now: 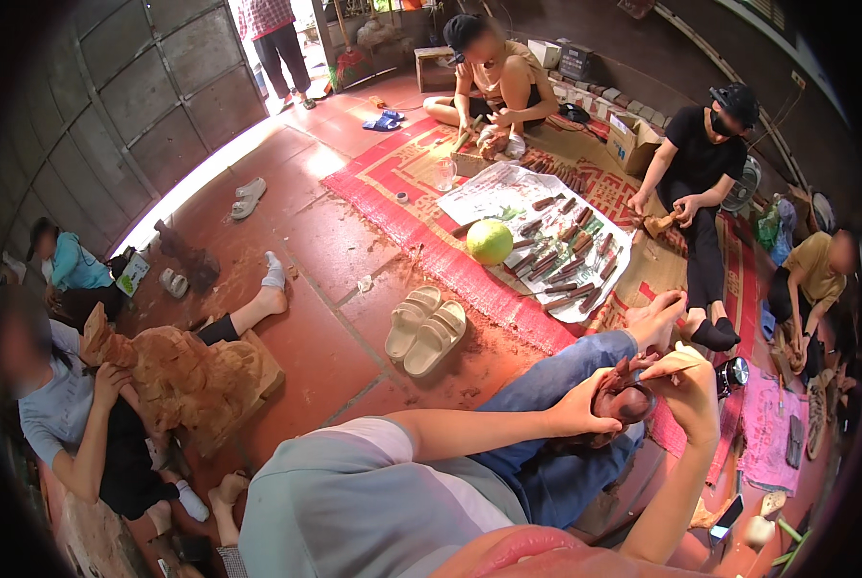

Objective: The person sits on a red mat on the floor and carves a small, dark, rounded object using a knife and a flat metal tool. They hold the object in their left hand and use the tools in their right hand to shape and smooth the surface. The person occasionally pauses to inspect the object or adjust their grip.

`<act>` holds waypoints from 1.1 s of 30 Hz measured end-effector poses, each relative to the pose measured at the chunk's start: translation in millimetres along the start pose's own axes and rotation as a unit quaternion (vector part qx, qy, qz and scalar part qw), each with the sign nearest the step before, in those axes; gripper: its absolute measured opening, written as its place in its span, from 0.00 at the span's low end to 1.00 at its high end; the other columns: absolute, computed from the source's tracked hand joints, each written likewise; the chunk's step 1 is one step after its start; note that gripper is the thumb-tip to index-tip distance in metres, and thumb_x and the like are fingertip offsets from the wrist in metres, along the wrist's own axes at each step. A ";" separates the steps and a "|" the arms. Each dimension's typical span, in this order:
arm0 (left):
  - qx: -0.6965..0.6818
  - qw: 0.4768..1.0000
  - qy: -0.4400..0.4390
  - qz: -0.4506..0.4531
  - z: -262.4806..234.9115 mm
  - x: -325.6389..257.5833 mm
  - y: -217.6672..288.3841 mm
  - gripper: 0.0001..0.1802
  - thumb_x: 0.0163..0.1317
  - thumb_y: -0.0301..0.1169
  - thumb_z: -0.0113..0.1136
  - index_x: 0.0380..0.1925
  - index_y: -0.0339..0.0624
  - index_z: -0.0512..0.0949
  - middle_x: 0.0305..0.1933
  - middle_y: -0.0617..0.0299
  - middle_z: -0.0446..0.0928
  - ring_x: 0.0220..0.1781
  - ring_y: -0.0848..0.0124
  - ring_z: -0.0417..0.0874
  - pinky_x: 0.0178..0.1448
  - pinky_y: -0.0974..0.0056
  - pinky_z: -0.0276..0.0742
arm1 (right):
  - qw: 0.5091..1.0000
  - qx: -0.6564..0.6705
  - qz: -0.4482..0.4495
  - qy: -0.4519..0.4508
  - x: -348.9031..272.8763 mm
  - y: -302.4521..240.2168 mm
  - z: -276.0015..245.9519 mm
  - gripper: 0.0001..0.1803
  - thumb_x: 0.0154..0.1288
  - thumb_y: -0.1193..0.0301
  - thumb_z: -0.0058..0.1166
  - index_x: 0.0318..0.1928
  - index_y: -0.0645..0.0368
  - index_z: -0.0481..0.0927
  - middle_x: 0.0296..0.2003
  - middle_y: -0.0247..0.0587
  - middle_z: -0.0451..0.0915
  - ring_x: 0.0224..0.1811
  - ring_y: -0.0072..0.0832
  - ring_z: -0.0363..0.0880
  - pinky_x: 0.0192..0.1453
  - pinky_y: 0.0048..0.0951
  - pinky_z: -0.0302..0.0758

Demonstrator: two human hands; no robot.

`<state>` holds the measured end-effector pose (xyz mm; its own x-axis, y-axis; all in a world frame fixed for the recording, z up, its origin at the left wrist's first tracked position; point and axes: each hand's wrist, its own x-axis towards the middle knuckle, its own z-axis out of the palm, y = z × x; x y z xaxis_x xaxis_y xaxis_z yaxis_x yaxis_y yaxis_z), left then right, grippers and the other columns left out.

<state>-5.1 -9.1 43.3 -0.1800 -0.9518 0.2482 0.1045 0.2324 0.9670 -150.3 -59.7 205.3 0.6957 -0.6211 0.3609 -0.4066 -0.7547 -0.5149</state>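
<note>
Above my jeans-clad legs, my left hand point(581, 408) is closed around a small dark reddish-brown wood carving point(626, 403) with a smooth rounded part. My right hand point(689, 387) is at the carving's upper right side, its fingers pinched together close to the wood. What the right fingers hold, if anything, is too small to make out. The carving's lower part is hidden by my left hand and legs. Beyond my feet, several wooden-handled carving tools point(571, 252) lie on a printed paper sheet point(489, 193), with a green round fruit point(489, 242) at its near left edge.
Beige sandals point(425, 330) lie on the red tiled floor point(315, 318). At the left a person holds a large wood carving point(195, 380). Other people sit on the red patterned mat point(392, 202) and to the right. A phone point(728, 517) lies at lower right.
</note>
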 end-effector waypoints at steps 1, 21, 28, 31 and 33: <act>-0.001 1.000 0.001 0.000 0.5 -1.4 0.8 0.47 0.41 0.37 0.71 0.60 0.37 0.55 0.59 0.52 0.64 0.63 0.66 0.64 0.67 0.61 0.57 | 0.999 0.001 -0.004 0.040 -0.9 0.0 -2.0 0.07 0.38 0.79 0.63 0.24 0.59 0.82 0.23 0.36 0.79 0.28 0.31 0.75 0.36 0.28 0.69; -0.011 0.997 0.050 0.059 1.4 3.6 -9.9 0.45 0.36 0.33 0.75 0.55 0.39 0.60 0.51 0.56 0.67 0.57 0.67 0.67 0.62 0.62 0.63 | 0.991 0.127 -0.023 0.019 7.5 15.7 0.5 0.05 0.42 0.79 0.63 0.24 0.59 0.81 0.24 0.35 0.80 0.31 0.28 0.77 0.38 0.26 0.70; -0.066 0.997 0.023 0.019 4.8 6.7 -18.0 0.49 0.38 0.35 0.74 0.60 0.37 0.56 0.57 0.51 0.67 0.60 0.63 0.68 0.64 0.60 0.63 | 0.995 0.082 0.039 -0.050 3.9 1.0 -18.0 0.06 0.45 0.77 0.61 0.27 0.63 0.81 0.26 0.35 0.79 0.29 0.27 0.73 0.38 0.26 0.69; -0.036 0.999 0.011 0.010 4.9 6.4 -23.9 0.49 0.38 0.37 0.74 0.60 0.37 0.56 0.57 0.51 0.67 0.60 0.63 0.68 0.64 0.60 0.63 | 0.998 0.059 -0.005 0.005 7.2 5.4 -12.3 0.05 0.45 0.77 0.60 0.27 0.62 0.81 0.25 0.35 0.78 0.28 0.26 0.73 0.37 0.25 0.69; -0.027 0.999 0.012 0.017 2.9 6.5 -24.8 0.50 0.38 0.38 0.74 0.60 0.37 0.56 0.57 0.50 0.67 0.61 0.62 0.68 0.64 0.60 0.63 | 0.994 0.002 -0.081 0.069 12.4 0.9 -22.6 0.05 0.45 0.77 0.60 0.27 0.61 0.82 0.25 0.34 0.78 0.28 0.26 0.73 0.36 0.24 0.68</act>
<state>-11.6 -20.4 21.1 -0.1518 -0.9482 0.2791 0.1620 0.2547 0.9534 -155.4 -72.9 227.0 0.6639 -0.5154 0.5418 -0.2939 -0.8461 -0.4446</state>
